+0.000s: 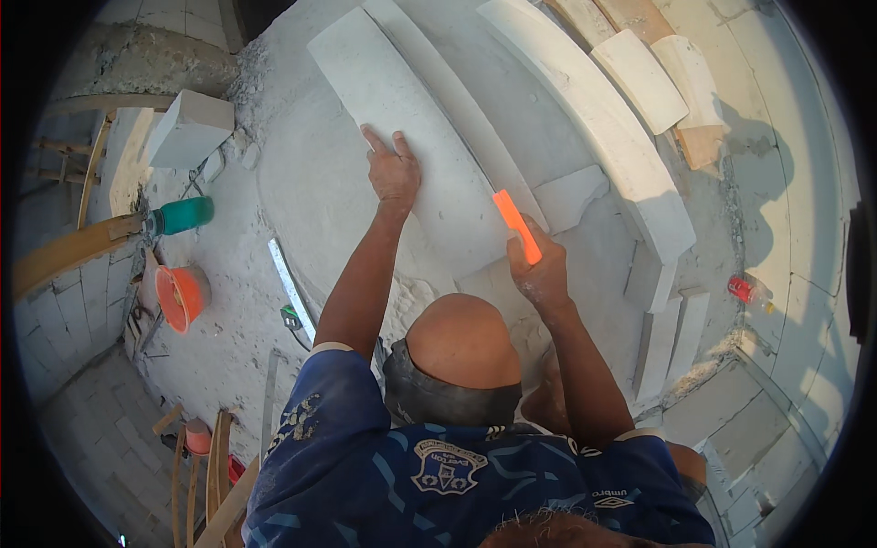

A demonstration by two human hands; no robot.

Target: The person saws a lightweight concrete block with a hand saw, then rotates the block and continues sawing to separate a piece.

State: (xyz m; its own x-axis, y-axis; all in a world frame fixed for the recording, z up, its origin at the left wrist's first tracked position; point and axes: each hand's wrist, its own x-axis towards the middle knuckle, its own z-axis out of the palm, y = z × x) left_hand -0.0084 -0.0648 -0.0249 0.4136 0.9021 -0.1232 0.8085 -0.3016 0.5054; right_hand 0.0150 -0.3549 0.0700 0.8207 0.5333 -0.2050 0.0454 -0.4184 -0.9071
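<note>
A long pale block (402,87) lies in front of me, with a second pale slab (457,91) along its right side and a narrow dark slit between them. My left hand (395,171) rests on the block's left edge, fingers stretched out and apart. In my right hand (539,271) is an orange-handled tool (517,226), gripped by its handle. The handle's far end meets the near end of the slit. Its blade, if any, is edge-on or hidden, so I cannot make out its kind.
A long curved block (603,119) and shorter pieces (641,80) lie at right. On the left are an orange bucket (183,297), a green bottle (185,216), a pale block (192,130), a metal straightedge (290,288) and a tape measure (290,317). A red-labelled bottle (749,290) lies far right.
</note>
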